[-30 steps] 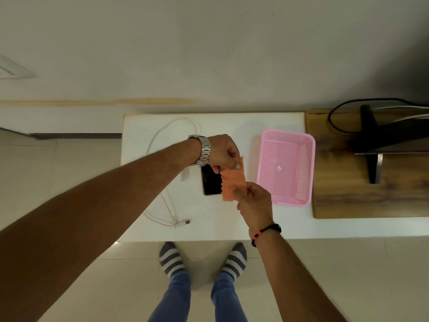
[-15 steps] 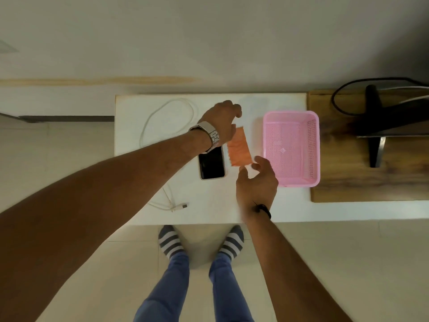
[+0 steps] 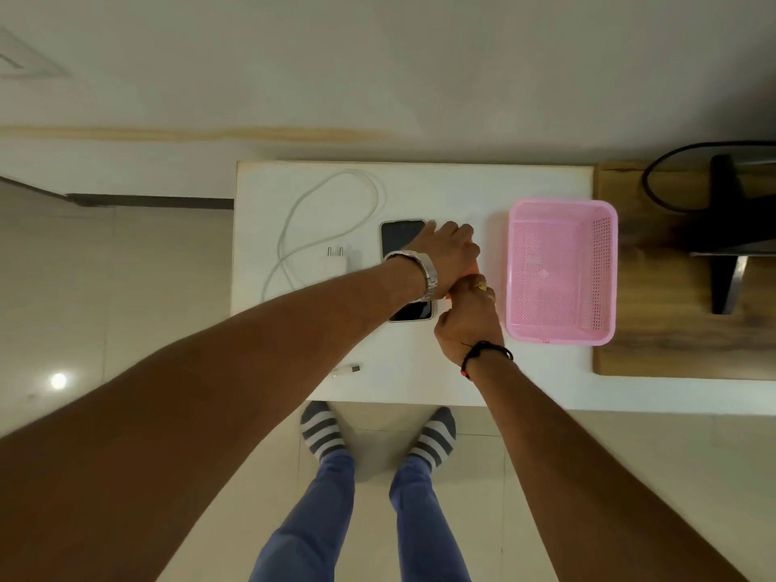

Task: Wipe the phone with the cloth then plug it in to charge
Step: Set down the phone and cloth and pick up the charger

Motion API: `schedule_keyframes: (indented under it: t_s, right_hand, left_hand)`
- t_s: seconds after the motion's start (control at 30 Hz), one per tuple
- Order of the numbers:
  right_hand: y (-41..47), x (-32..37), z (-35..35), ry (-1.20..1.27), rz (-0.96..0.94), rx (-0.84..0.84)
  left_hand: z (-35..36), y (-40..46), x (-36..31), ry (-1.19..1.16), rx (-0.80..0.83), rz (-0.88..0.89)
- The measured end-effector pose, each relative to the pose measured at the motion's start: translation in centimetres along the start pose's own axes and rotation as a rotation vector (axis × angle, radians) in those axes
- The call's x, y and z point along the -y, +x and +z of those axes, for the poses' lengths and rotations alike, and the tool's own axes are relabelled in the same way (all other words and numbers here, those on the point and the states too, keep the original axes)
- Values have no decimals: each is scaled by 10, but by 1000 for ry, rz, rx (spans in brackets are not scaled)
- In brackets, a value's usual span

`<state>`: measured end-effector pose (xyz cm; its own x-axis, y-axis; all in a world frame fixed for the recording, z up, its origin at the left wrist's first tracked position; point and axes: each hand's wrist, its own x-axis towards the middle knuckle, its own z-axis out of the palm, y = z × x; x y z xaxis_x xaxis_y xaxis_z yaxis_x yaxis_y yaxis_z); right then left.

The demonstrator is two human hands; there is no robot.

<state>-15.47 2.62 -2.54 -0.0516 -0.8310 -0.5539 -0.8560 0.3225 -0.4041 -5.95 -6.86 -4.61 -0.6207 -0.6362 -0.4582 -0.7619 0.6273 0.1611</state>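
The dark-screened phone [image 3: 399, 236] lies flat on the white table [image 3: 420, 191], and my left wrist crosses its middle. My left hand [image 3: 451, 245] is palm down just right of the phone, covering the orange cloth. Only a thin orange sliver of the cloth [image 3: 473, 268] shows between my hands. The fingers of my left hand bend down out of sight. My right hand [image 3: 468, 321] is against the left hand's near side, its fingers curled at the cloth's near edge. The white charger adapter [image 3: 336, 264] and its looped cable [image 3: 294, 220] lie left of the phone. The cable's plug end [image 3: 347, 370] is near the front edge.
A pink plastic basket [image 3: 562, 329] stands to the right of my hands. Beyond it lies a wooden board [image 3: 655, 354] with a black monitor stand [image 3: 724, 228] and a black cable. The wall runs behind the table. My feet are below the front edge.
The cloth lay in plain sight on the table right of the phone. Both hands have closed in over it and nearly hide it. The camera has also shifted.
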Motion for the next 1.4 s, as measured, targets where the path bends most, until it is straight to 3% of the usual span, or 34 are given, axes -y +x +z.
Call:
schedule_keyframes:
  t_s: [0.13, 0.23, 0.3, 0.4, 0.47, 0.53, 0.63, 0.83, 0.93, 1.03, 1.2, 1.27, 1.4]
  right_hand:
    - [-3, 2, -3, -58, 5, 114]
    - [-13, 4, -10, 29, -20, -24]
    - [-23, 9, -12, 84, -52, -181]
    - [-38, 24, -4, 282, -55, -188]
    - [-45, 36, 7, 366, -32, -127]
    - [-50, 47, 21, 384, -5, -75]
    - [-56, 60, 43, 341, 31, -21]
    - [-73, 62, 76, 279, 106, 100]
    - [-83, 55, 85, 204, 104, 115]
    - [-92, 52, 96, 47, 63, 117]
    - [-94, 57, 115, -143, -100, 114]
    - [-91, 59, 120, -230, -181, 104]
    - [-85, 61, 118, -282, -234, 88]
  left_hand:
    - [-7, -7, 1, -46, 49, -12]
    - [-19, -33, 12, -385, -141, -107]
    - [-18, -62, 30, -600, -313, -272]
    - [2, -104, 63, -729, -461, -617]
    - [17, -125, 78, -732, -413, -824]
    - [29, -135, 86, -709, -289, -898]
    - [42, -135, 85, -652, -164, -916]
    - [47, -123, 85, -741, -139, -955]
    - [44, -133, 93, -1026, -225, -995]
    - [36, -161, 104, -1610, -341, -1052]
    - [25, -220, 115, -2173, -343, -1025]
    - [27, -238, 114, -2284, -368, -938]
    - [27, -258, 107, -2239, -399, -839]
